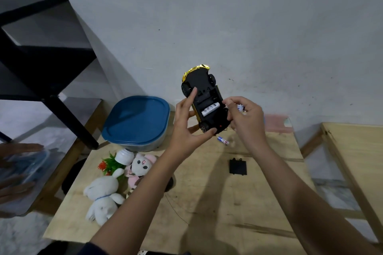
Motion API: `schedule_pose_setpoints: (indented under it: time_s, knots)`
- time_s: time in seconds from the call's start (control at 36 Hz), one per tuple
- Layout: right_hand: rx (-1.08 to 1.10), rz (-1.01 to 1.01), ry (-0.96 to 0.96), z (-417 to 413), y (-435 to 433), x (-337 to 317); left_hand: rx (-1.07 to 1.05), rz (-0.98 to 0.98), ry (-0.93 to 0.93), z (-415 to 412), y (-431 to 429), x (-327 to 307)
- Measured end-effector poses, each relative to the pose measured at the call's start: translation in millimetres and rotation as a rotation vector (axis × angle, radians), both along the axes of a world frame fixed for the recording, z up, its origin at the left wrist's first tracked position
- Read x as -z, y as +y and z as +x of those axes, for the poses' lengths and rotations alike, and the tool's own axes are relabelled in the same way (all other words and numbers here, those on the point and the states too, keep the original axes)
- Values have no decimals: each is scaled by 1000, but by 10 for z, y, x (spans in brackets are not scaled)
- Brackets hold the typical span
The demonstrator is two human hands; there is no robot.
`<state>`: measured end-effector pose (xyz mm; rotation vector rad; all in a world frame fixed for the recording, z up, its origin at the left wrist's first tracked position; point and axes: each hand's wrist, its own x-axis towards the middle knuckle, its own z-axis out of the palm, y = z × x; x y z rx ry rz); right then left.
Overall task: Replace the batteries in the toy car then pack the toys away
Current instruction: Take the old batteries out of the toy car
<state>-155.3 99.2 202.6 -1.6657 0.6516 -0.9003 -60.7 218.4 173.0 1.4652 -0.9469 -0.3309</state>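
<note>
- At frame centre our left hand [189, 128] grasps the upturned toy car [204, 97], one battery [210, 109] seated in its open bay.
- Just right, our right hand [244, 119] pinches another battery [240, 107].
- Below lie a loose battery [223, 141] and the black cover [238, 166] on the wooden table [207, 203].
</note>
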Motion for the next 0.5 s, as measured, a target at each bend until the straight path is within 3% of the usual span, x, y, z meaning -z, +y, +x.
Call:
schedule_pose_setpoints:
  time_s: [0.22, 0.5]
  knots:
    - [-77, -389, 159, 44, -228, -229, 200, 91, 62, 145, 70, -138]
    - [-336, -292, 281, 71, -307, -309, 369, 179, 92, 279, 106, -227]
